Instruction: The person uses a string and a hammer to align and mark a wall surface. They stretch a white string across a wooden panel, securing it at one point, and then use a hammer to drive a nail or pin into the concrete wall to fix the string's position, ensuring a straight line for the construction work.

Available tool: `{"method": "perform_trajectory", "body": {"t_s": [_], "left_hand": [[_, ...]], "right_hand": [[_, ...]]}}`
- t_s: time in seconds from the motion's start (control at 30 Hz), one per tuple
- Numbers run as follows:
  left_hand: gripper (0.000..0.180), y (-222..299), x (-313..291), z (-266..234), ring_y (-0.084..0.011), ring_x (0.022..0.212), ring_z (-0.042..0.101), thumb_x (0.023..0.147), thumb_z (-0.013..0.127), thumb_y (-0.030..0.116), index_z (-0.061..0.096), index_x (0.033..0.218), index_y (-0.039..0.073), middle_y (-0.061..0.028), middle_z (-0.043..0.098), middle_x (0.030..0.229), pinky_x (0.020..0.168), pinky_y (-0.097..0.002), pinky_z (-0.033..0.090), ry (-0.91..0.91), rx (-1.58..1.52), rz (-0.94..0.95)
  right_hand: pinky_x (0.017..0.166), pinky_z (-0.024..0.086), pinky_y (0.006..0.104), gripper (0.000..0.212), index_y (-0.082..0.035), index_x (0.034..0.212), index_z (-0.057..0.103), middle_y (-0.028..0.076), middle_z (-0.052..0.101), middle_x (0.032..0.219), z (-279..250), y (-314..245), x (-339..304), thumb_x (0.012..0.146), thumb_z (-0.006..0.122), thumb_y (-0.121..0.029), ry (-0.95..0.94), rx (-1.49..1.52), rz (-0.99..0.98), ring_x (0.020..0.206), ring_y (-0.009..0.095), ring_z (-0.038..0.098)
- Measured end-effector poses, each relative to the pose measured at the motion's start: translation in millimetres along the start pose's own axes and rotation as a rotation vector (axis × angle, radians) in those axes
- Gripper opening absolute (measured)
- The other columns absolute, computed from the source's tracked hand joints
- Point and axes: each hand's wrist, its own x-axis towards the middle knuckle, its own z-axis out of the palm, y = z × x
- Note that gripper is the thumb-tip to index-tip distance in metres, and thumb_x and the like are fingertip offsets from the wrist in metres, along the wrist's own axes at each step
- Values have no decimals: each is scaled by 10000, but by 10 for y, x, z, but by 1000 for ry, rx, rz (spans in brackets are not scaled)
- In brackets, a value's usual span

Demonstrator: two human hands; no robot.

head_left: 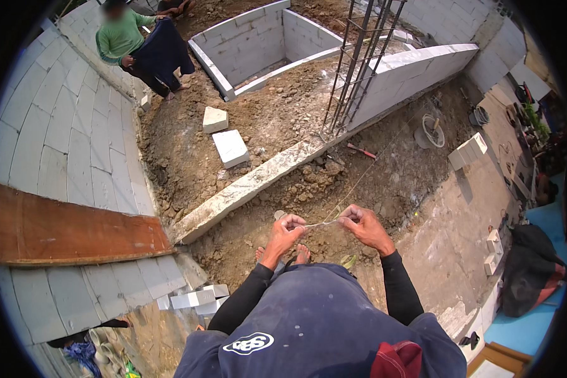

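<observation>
A thin pale string (322,223) is stretched between my two hands in front of my body. My left hand (285,238) is closed in a pinch on one part of it. My right hand (366,231) pinches the string a short way to the right, thumb against fingers. From near the right hand a thin line (361,178) slants up and away over the soil. Whether it is the same string I cannot tell. Below the hands are my bare feet on the dirt.
Ahead lies a low concrete beam (252,183) with a rebar column (359,69) and a block wall (416,66). A red-handled tool (362,151), a bucket (429,131) and white blocks (230,148) lie around. A person in green (127,38) holds dark cloth at the far left.
</observation>
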Motion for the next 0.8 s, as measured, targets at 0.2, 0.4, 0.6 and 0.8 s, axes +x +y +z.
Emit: {"method": "perform_trajectory", "body": {"t_s": [0.2, 0.4, 0.6, 0.8], "left_hand": [[386, 650, -199, 346, -143, 1036, 631, 921, 688, 221, 640, 1253, 29, -86, 685, 1139, 878, -330, 515, 71, 281, 542], [305, 483, -67, 220, -117, 877, 641, 935, 669, 207, 698, 1155, -3, -69, 735, 975, 792, -306, 512, -62, 96, 308], [265, 407, -87, 279, -104, 775, 632, 919, 680, 166, 702, 1088, -36, -51, 709, 853, 707, -279, 515, -20, 35, 215], [250, 419, -119, 298, -98, 743, 635, 905, 696, 149, 701, 1052, -54, -52, 709, 846, 670, -270, 516, 42, 12, 192]], "right_hand": [[673, 484, 277, 210, -2, 975, 696, 35, 677, 821, 261, -101, 8, 937, 678, -207, 42, -30, -125, 753, 92, 593], [678, 490, 250, 211, 0, 1032, 691, 17, 692, 861, 430, -1, 130, 937, 694, -188, 149, 292, -56, 765, 76, 607], [697, 493, 228, 254, 1, 1095, 666, -1, 675, 902, 590, 60, 182, 938, 697, -197, 264, 575, 64, 774, 65, 595], [707, 492, 227, 298, -4, 1107, 666, 0, 674, 912, 735, 123, 193, 923, 717, -233, 267, 676, 145, 767, 66, 591]]}}
